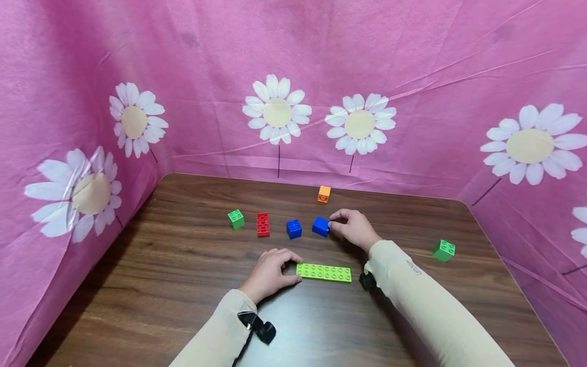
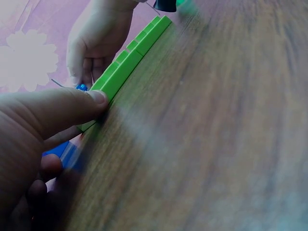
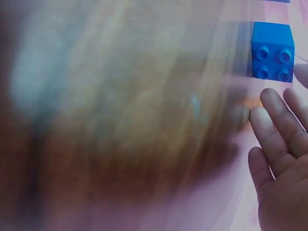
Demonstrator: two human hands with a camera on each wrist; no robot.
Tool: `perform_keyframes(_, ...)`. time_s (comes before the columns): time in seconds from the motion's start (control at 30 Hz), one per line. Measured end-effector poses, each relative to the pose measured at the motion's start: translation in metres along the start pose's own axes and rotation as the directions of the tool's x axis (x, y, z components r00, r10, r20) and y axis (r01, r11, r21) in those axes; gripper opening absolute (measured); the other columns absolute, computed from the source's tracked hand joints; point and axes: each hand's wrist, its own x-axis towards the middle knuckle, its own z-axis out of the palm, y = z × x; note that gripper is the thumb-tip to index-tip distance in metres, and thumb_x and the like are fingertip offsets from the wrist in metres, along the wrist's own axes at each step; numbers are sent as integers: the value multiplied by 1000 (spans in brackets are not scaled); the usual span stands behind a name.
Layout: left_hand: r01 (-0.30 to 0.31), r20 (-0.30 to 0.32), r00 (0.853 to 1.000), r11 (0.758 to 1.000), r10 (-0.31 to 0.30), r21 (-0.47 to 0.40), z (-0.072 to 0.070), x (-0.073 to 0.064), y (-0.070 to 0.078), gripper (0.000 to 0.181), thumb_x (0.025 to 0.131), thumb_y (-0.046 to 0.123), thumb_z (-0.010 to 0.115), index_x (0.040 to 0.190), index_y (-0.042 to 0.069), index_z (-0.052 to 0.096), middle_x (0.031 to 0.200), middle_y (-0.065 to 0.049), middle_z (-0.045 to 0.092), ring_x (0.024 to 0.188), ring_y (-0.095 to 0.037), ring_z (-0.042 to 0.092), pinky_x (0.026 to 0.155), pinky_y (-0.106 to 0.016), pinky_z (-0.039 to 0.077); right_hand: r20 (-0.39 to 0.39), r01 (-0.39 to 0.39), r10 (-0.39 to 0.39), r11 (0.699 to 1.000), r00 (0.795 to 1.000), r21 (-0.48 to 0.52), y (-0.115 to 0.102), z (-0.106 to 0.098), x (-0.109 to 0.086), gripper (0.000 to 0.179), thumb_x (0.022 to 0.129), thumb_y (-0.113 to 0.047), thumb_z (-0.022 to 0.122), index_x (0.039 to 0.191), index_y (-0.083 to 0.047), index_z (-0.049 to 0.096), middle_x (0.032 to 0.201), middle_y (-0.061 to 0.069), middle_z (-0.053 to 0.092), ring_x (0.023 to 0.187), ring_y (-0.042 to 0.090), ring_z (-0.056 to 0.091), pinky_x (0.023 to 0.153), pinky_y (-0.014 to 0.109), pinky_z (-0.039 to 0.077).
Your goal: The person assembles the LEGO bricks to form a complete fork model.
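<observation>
While the left hand (image 1: pixel 271 274) pinches a lime strip (image 1: pixel 324 272), the right hand (image 1: pixel 354 229) is spread — beside a blue brick (image 1: pixel 320 226).

Bright head view, tabletop (image 1: pixel 307 323) glare, wrist blur

Long, plain cream sleeves cover both arms to the wrists: the left sleeve (image 1: pixel 213 334) and the right sleeve (image 1: pixel 440 306), the latter softly creased at its cuff (image 1: pixel 378 255). Small dark lettering (image 1: pixel 415 267), too small to read surely, is printed on the right forearm. A black, rounded device (image 1: pixel 265 331) sits at the left wrist, with a small pale glint; a second black device (image 1: pixel 368 281) sits at the right. Both hands are bare.
</observation>
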Motion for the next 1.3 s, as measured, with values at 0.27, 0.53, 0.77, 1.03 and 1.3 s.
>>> perform_keyframes(0.27,-7,2,1000,1000,7,2,0,1,0,33,81,29,85,111,21,72,113,10,70,109,-16,60,98,-45,42,28,-10,10,1000,1000,-8,-6,-1,8,25,93,-26,70,112,-8,72,107,9,70,89,24,62,85,42,50)
perform_keyframes(0.53,4,8,1000,1000,-4,-2,-1,1,0,33,82,30,84,112,22,72,114,10,70,111,-16,60,101,-45,41,57,3,-2,999,998,-32,-5,-1,18,25,95,-26,69,113,-9,71,109,9,70,92,24,60,90,44,48)
perform_keyframes(0.77,-4,9,1000,1000,4,3,-1,1,0,34,82,30,84,112,22,72,115,10,70,113,-17,60,101,-44,41,66,4,-1,999,998,-39,-11,-3,24,25,95,-24,68,113,-8,71,109,9,70,97,26,60,93,45,47)
perform_keyframes(1.03,-29,-9,1000,999,29,23,1,2,-2,33,80,31,85,110,22,73,113,11,71,111,-15,61,98,-42,42,46,17,-14,997,999,-72,-14,-3,34,24,94,-27,68,110,-9,71,108,9,70,96,27,61,94,47,47)
perform_keyframes(1.3,-20,-6,1000,1000,20,11,1,2,-1,33,81,30,85,111,22,72,113,11,70,110,-14,61,98,-42,42,22,-38,40,997,999,-70,-18,-5,44,30,94,-28,69,115,-6,70,115,12,69,105,30,60,99,48,46)
